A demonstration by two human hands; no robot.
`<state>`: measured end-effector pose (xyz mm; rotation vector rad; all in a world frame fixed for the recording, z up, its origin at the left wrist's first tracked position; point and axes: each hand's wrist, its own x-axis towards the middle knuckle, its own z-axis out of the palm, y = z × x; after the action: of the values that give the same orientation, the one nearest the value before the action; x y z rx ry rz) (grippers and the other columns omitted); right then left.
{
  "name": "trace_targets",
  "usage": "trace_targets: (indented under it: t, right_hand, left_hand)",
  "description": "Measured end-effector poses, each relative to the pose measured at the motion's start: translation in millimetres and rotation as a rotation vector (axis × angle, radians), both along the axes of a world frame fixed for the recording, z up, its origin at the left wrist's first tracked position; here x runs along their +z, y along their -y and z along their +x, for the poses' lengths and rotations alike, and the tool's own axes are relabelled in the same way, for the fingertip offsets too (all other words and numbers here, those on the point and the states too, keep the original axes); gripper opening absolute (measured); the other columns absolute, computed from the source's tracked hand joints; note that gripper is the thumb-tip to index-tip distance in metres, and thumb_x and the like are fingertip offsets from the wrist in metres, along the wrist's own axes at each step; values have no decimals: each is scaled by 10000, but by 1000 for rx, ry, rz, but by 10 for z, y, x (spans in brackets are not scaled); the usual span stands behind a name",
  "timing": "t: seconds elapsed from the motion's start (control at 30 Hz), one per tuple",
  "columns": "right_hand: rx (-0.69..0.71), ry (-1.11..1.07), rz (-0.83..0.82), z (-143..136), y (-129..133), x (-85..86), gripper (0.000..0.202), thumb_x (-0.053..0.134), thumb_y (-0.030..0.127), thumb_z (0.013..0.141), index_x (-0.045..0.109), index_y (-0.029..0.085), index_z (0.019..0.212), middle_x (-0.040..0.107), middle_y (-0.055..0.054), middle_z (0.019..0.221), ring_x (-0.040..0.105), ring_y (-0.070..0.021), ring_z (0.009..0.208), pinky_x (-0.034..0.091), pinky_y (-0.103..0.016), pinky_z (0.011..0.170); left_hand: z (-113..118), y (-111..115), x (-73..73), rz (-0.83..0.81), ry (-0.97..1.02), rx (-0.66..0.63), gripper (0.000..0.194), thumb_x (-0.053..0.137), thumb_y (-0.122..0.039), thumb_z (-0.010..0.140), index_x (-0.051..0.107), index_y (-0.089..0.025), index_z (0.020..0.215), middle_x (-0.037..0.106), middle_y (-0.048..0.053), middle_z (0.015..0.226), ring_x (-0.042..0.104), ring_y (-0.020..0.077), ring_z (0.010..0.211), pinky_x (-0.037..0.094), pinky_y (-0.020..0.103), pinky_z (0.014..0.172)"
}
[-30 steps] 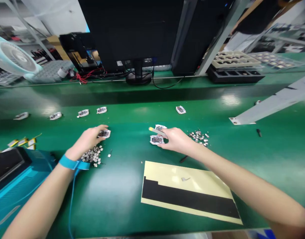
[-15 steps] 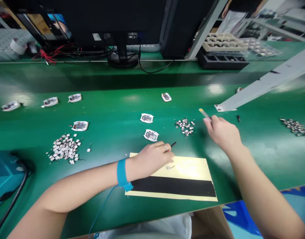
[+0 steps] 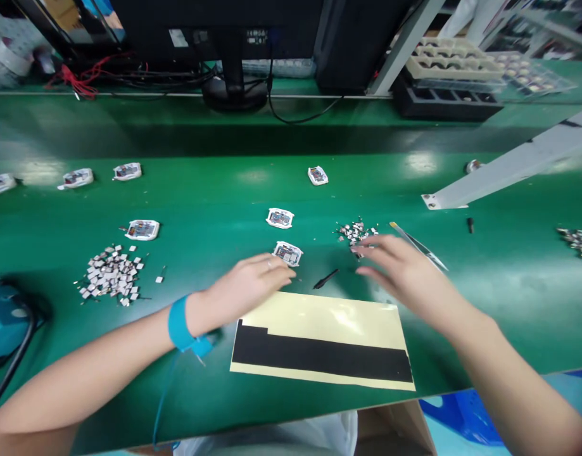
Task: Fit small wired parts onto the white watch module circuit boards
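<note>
My left hand (image 3: 250,285), with a blue wrist strap (image 3: 179,324), has its fingers bent together at the near edge of a white watch-like case (image 3: 287,254) with electronics inside. Whatever its fingertips hold, if anything, is too small to make out. My right hand (image 3: 399,266) is open, fingers apart, beside a small pile of silver parts (image 3: 354,231) and partly over it. Tweezers (image 3: 420,247) lie behind that hand. Between the hands rests a black pen-like tool (image 3: 325,278). Closer to me lies a yellow sheet (image 3: 338,310) with a black strip (image 3: 319,356).
More open white cases (image 3: 280,218) are spread over the green table, several to the left. A larger heap of silver parts (image 3: 111,273) lies left, dark parts (image 3: 578,244) far right. A monitor stand (image 3: 234,88) is behind; a slanted grey post (image 3: 504,161) stands right.
My right hand has put down the tweezers and moved left to the small pile. My left hand has moved left and up off the yellow sheet. The small part on the sheet is gone.
</note>
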<state>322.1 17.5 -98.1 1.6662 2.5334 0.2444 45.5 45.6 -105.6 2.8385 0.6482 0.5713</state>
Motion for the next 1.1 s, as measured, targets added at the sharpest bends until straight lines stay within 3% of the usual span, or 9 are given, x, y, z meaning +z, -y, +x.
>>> trace_targets:
  t: [0.1, 0.3, 0.43, 0.53, 0.63, 0.77, 0.83, 0.97, 1.1]
  right_hand:
    - [310, -195, -90, -219, 14, -92, 268, 452, 269, 854, 562, 175, 1080, 515, -69, 1137, 502, -177, 990, 435, -310, 876]
    - [340, -421, -107, -315, 27, -220, 195, 485, 173, 831, 596, 154, 990, 538, -88, 962, 510, -154, 818, 477, -270, 673]
    - [414, -419, -110, -385, -15, -200, 107, 436, 122, 848, 533, 110, 893, 556, -91, 906, 509, -169, 840, 462, -295, 725]
    - [279, -518, -49, -509, -151, -139, 134, 343, 97, 868, 450, 94, 949, 551, -97, 832, 527, -155, 768, 462, -267, 652]
    - [209, -578, -145, -685, -376, -85, 197, 340, 92, 842, 412, 93, 1025, 537, -83, 805, 523, -147, 691, 445, -252, 577]
    - [478, -559, -297, -846, -675, -115, 159, 467, 134, 809, 526, 151, 956, 533, -73, 1005, 501, -168, 902, 421, -297, 796]
    - [546, -521, -296, -871, -725, -153, 131, 468, 129, 819, 567, 156, 899, 561, -50, 957, 506, -149, 857, 416, -274, 781]
    - [462, -313, -104, -907, -536, -185, 143, 466, 104, 799, 589, 119, 730, 578, -58, 754, 517, -163, 710, 411, -257, 622]
    - [169, -231, -35, -999, -238, -139, 151, 497, 137, 778, 573, 131, 647, 575, -32, 609, 541, -164, 571, 347, -260, 492]
  left_hand:
    - [-150, -146, -9, -11, 20, 72, 155, 444, -163, 855, 585, -124, 903, 635, 50, 918, 587, 152, 852, 510, 272, 754]
    - [-113, -187, -172, 37, 29, 12, 164, 438, -169, 859, 584, -121, 915, 628, 62, 1037, 563, 166, 1006, 492, 299, 886]
    - [-93, -136, -270, 38, 16, -12, 156, 468, -115, 835, 575, -97, 947, 632, 72, 1029, 559, 169, 1018, 485, 288, 907]
    - [-103, -96, -269, 33, 34, 17, 147, 483, -103, 824, 584, -94, 930, 622, 82, 1042, 559, 173, 1014, 484, 282, 908]
    - [-108, -66, -217, 105, 5, 24, 163, 463, -83, 824, 599, -82, 915, 625, 94, 1031, 551, 211, 1020, 497, 314, 886]
    - [-82, -9, -140, 208, -24, 16, 199, 422, -55, 827, 615, -65, 875, 642, 110, 982, 593, 220, 902, 532, 322, 791]
    - [-58, 28, -122, 210, -21, 2, 210, 407, -59, 834, 615, -73, 860, 640, 112, 989, 598, 211, 883, 534, 312, 762]
    - [-24, 88, -126, 199, -48, -29, 211, 390, -80, 848, 601, -86, 853, 628, 117, 1024, 575, 221, 970, 521, 315, 775]
    - [-21, 148, -148, 196, -101, -54, 192, 390, -81, 842, 577, -90, 884, 623, 116, 1018, 568, 220, 988, 506, 308, 804]
